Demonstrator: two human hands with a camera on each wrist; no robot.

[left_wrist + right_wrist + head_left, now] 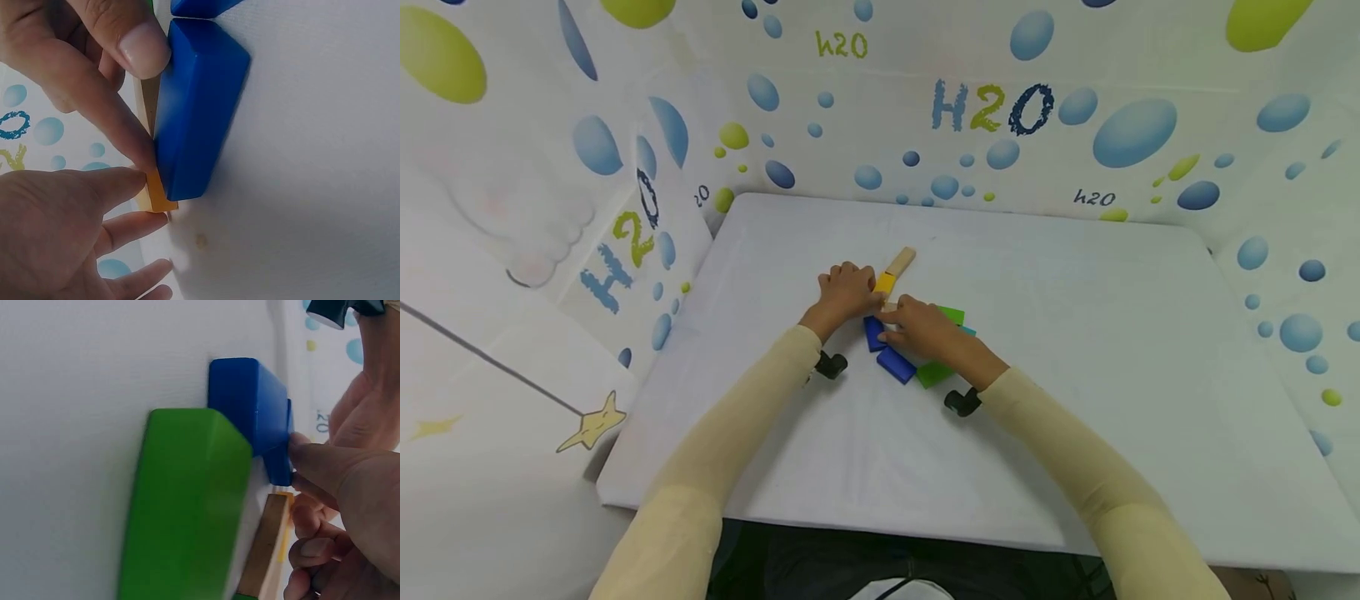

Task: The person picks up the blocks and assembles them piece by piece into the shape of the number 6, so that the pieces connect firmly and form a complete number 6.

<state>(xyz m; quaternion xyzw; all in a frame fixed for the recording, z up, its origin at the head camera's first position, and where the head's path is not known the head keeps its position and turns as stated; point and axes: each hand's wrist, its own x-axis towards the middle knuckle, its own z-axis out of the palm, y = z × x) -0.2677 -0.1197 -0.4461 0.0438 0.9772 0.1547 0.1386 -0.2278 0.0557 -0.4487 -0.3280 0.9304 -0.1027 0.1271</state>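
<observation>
My left hand [847,292] is at the upper left of a ring of small coloured blocks, its thumb and index finger at either side of a yellow block [886,283]. Close by, my right hand [925,332] reaches in over the ring, thumb and index fingertip on a blue block [197,119]. Its other fingers are curled in the right wrist view. Past the yellow block lies a plain wooden block [902,261]. Another wooden block [264,547] sits partly hidden under my right hand. A second blue block [896,365] lies end to end with the first.
A green block [187,500] continues the ring at the near right. Another green block [951,315] and a light blue one [967,331] show partly behind my right hand. White cloth covers the table [1112,350]; a bubble-patterned wall [895,100] stands behind it.
</observation>
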